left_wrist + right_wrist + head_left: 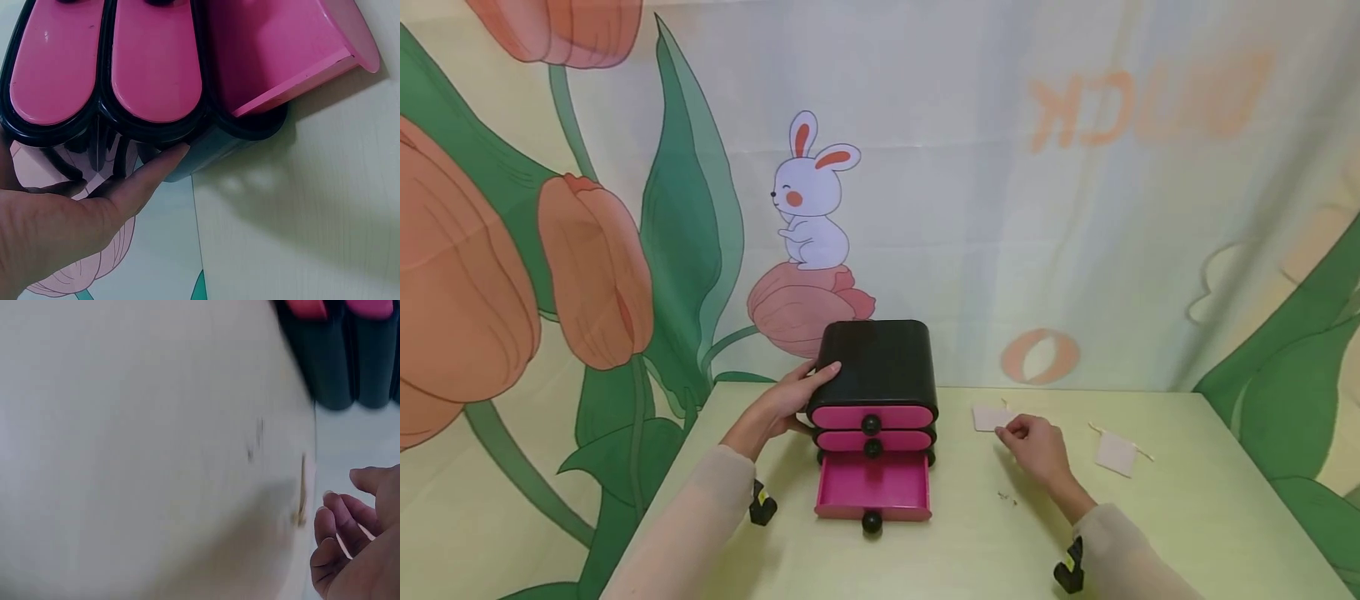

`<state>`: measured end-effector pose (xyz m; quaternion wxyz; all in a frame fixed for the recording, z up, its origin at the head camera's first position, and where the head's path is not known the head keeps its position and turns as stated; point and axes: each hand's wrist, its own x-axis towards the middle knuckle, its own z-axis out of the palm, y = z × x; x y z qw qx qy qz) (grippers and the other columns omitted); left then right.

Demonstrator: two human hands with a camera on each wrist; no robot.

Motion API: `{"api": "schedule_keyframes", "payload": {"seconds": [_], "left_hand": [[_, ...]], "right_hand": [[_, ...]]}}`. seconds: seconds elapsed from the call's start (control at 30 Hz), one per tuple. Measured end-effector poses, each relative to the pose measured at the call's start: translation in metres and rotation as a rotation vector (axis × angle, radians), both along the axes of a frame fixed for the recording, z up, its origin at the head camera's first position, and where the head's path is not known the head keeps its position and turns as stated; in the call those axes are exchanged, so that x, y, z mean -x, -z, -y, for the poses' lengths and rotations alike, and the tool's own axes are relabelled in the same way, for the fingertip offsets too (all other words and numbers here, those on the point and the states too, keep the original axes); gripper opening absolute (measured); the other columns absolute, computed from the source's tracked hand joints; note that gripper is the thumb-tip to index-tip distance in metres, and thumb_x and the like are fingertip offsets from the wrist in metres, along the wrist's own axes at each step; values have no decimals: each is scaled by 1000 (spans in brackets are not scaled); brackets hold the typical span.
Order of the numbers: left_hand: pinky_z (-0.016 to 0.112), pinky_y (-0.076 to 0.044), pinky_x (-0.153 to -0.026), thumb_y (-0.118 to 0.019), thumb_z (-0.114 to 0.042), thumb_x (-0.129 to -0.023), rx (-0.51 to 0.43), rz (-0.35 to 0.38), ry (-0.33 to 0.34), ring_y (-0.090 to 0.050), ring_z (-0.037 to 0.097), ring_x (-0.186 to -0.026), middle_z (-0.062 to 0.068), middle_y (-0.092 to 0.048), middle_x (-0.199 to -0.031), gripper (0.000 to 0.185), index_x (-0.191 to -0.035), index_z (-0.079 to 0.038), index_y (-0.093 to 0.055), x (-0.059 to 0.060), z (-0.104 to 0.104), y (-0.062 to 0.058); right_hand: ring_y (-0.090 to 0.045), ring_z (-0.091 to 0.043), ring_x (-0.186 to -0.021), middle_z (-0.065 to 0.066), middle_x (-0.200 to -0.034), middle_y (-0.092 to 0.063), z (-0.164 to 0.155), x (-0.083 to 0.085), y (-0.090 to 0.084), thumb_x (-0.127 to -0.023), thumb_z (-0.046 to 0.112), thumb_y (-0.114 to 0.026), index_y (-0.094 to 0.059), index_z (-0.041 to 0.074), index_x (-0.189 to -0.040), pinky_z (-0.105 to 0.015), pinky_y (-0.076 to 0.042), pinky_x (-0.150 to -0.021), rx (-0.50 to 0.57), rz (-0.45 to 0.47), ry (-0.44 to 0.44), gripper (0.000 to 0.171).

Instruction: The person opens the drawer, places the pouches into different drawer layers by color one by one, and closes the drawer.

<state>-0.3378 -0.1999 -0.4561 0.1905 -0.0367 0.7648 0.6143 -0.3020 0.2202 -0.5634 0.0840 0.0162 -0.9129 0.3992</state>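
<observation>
A small black drawer cabinet (880,358) with pink drawers stands on the table, its lowest drawer (874,487) pulled out and bare inside. My left hand (790,398) holds the cabinet's left side, one digit resting on the top edge. In the left wrist view, another finger (153,178) lies along the glossy side wall. My right hand (1036,446) is over the near corner of a pale drawstring pouch (988,418). In the right wrist view its fingers (340,519) are loosely bent, with a gap to the thumb and nothing between them.
A second pale pouch (1117,453) with yellowish cords lies right of my right hand. Tiny thin pieces (1006,498) lie on the table (970,554) in front of that hand. Behind the table hangs a printed curtain (962,208).
</observation>
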Motion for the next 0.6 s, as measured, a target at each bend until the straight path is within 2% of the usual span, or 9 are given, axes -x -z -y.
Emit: {"api": "schedule_keyframes", "payload": {"seconds": [0.13,0.33,0.47,0.6], "left_hand": [[76,-50,-95,-66,-69,-95,3,-3,0,-49,51,-141,25,-51,-154,101,-171,-25,-16,1,1,0],[75,-52,-92,-66,-68,-96,-6,-9,2,-49,50,-141,24,-51,-155,99,-171,-24,-18,1,0,0],[74,-55,-89,-66,-69,-95,-5,-15,3,-49,50,-141,24,-52,-153,100,-171,-23,-18,0,0,0],[74,-54,-90,-67,-70,-94,-2,-14,-3,-50,50,-141,24,-54,-151,101,-170,-23,-19,0,0,0]], "right_hand": [[-63,-20,-70,-8,-85,-71,-19,18,5,-100,25,-74,-73,0,-99,-34,-51,-62,-21,6,41,25],[-65,-29,-82,-17,-95,-72,-28,29,17,-99,28,-75,-71,-6,-106,-41,-54,-72,-55,52,78,35],[-64,-28,-81,-15,-93,-71,-27,32,26,-98,28,-76,-71,-4,-103,-41,-52,-71,-61,84,117,33],[-62,-28,-79,-12,-88,-70,-23,34,28,-98,23,-75,-72,-1,-96,-40,-50,-69,-81,73,142,25]]}}
